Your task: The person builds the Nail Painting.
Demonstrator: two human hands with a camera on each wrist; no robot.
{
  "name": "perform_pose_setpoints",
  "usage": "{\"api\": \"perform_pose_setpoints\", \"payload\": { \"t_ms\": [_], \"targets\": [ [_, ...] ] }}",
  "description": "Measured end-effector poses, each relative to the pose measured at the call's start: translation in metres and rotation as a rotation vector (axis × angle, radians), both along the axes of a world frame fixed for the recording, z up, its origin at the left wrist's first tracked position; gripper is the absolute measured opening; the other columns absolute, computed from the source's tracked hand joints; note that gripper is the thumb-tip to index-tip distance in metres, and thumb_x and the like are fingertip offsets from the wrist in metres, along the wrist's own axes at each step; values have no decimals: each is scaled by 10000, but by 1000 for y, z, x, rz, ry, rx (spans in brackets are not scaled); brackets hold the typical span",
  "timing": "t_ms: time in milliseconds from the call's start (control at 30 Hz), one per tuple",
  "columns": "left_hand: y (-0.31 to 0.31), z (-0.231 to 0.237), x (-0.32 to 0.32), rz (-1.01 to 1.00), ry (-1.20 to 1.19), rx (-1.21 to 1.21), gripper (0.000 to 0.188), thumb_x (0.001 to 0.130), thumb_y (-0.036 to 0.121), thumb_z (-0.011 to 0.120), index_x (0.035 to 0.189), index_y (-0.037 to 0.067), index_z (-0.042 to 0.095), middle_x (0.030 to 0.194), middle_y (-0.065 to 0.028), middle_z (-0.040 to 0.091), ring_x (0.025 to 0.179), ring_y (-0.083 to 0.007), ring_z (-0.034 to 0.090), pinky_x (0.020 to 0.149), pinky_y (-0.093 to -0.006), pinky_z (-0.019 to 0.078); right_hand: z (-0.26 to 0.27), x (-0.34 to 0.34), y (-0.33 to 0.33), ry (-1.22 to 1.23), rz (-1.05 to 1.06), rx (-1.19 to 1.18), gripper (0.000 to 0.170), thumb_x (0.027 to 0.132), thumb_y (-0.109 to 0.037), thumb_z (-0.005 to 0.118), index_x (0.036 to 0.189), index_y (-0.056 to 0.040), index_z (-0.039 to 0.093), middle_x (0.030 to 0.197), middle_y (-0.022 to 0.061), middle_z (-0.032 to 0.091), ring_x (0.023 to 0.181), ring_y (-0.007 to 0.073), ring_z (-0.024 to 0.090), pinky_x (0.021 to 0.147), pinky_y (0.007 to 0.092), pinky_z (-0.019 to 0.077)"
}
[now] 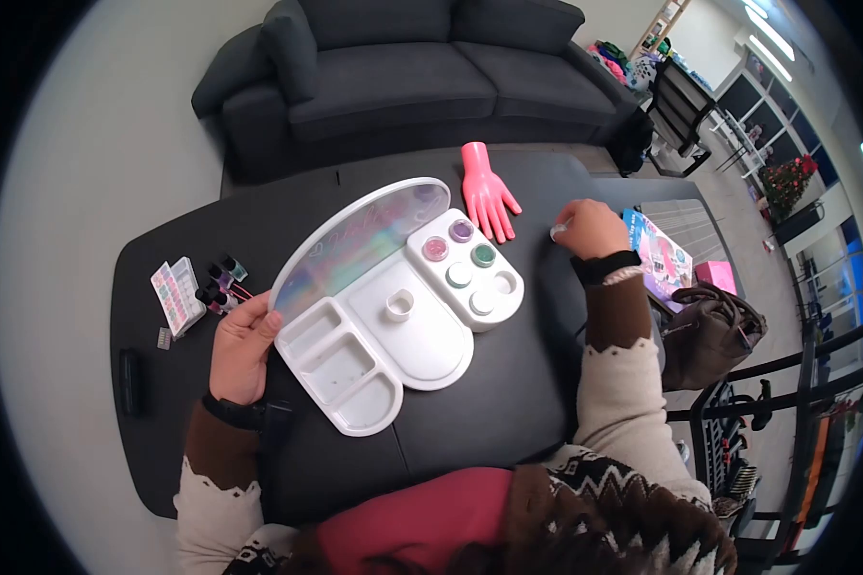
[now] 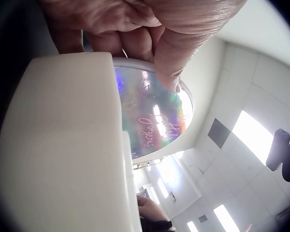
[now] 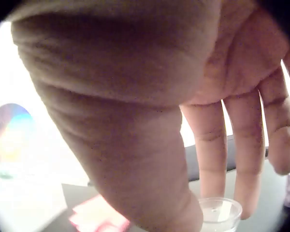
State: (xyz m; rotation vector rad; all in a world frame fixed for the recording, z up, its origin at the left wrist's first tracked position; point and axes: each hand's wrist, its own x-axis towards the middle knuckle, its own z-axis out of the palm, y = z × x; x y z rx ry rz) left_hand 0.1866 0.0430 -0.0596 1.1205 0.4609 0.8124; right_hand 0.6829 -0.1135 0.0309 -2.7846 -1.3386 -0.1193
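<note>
A white vanity tray point(image 1: 422, 359) with a raised iridescent mirror panel point(image 1: 364, 235) stands on the black table. My left hand point(image 1: 244, 350) grips the panel's left edge, its thumb point(image 2: 171, 72) on the mirror side in the left wrist view. Right of the tray, my right hand point(image 1: 590, 230) pinches a small clear round container point(image 3: 220, 215) between thumb and fingers. Jars of pink point(image 1: 435, 249), purple point(image 1: 462, 231) and green point(image 1: 483, 255) sit in the tray's right section, beside white-topped ones point(image 1: 458, 275).
A pink model hand point(image 1: 487, 196) lies behind the tray. Small polish bottles point(image 1: 222, 278) and a nail set point(image 1: 177, 297) are at the left. A colourful box point(image 1: 657, 259), a pink box point(image 1: 715, 277) and a brown bag point(image 1: 710, 335) are at the right; a sofa point(image 1: 393, 86) stands beyond.
</note>
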Motion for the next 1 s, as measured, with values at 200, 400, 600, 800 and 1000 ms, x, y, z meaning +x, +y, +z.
{"api": "perform_pose_setpoints", "payload": {
  "t_ms": [200,400,600,800,1000],
  "targets": [
    [-3,3,2,17,54,34,444,1095,222,765,1449,-35,688,1328,-96,788,1206,-183,737,1102,-348,550,62,-93,-28,423,537,125,253,863,-200,848,1081,-73,828,1014,84,809,964,337,750,898,445,592],
    [-2,3,2,22,24,13,432,1098,143,752,1474,-55,674,1347,-142,789,1219,-181,749,1096,-332,570,47,-115,-36,161,527,136,211,860,-164,865,1051,-81,833,1081,72,808,1114,322,708,978,440,583],
    [-4,4,4,19,-3,-1,414,1097,123,748,1461,-62,683,1325,-125,795,1197,-171,748,1082,-323,574,42,-122,-37,176,540,157,182,843,-154,871,1012,-92,844,1057,74,796,1079,319,695,970,451,575],
    [0,11,4,16,109,96,379,1106,94,718,1453,-57,699,1358,-101,773,1210,-161,726,1095,-323,553,31,-130,-35,42,548,212,182,766,-113,867,946,-108,844,1037,103,760,1080,354,701,961,475,578],
    [18,79,-38,568,166,385,298,1118,134,708,1361,-31,759,1314,-123,804,1194,-153,738,1097,-317,555,23,-121,-38,121,510,201,246,760,-121,898,984,-48,829,981,113,753,1067,366,712,940,486,570]
  ]
}}
